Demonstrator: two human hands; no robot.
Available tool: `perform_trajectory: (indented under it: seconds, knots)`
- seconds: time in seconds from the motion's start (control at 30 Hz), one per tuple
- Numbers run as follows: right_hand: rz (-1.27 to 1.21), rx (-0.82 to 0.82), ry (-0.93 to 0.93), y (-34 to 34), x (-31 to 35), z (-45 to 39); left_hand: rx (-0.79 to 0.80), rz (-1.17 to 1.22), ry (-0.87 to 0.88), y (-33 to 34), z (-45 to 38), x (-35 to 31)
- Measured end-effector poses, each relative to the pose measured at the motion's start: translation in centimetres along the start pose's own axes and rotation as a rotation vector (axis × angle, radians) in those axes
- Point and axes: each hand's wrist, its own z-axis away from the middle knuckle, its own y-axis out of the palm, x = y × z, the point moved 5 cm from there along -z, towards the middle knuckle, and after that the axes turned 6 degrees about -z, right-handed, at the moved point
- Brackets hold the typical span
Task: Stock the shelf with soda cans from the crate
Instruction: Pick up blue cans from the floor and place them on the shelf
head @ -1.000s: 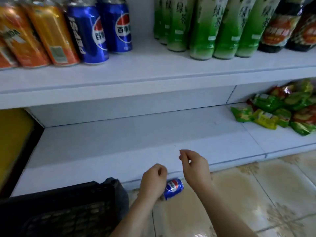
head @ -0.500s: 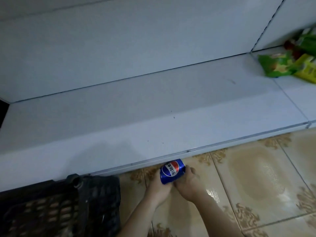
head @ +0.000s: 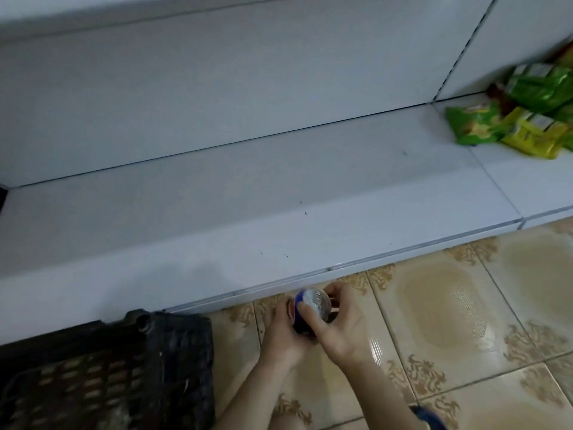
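Hands meet on 1 blue Pepsi can (head: pixel 311 308): your left hand (head: pixel 283 333) and right hand (head: pixel 342 327) both grip it above the tiled floor (head: pixel 449 321), beside the black crate (head: pixel 108 367).

Blue/silver can (head: pixel 311 308), white shelf (head: pixel 279 197), black crate (head: pixel 102 373), beige ornate-patterned tiles (head: pixel 449 305), green/yellow pkts (head: pixel 511 119)

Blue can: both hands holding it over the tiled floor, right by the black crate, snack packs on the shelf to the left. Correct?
One error: the snack packs lie on the shelf at the right, not the left, as the head view shows. The rest holds: left hand and right hand both hold the blue can over the tiled floor, near the black crate.
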Motion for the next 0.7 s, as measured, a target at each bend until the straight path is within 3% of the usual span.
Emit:
perform_trajectory:
  seconds: [0.27,0.43,0.7]
  knots:
    - [-0.141,0.080,-0.351,-3.8,13.9,5.4,-0.143,0.125,0.278,-10.9,10.1,-10.8]
    - [-0.162,0.162,-0.516,-5.2,22.6,8.5,-0.403,-0.017,0.520,-18.6,15.5,-16.4]
    - [0.012,0.250,-0.749,-4.9,35.8,12.9,-0.747,0.099,0.679,-31.1,22.2,-22.3]
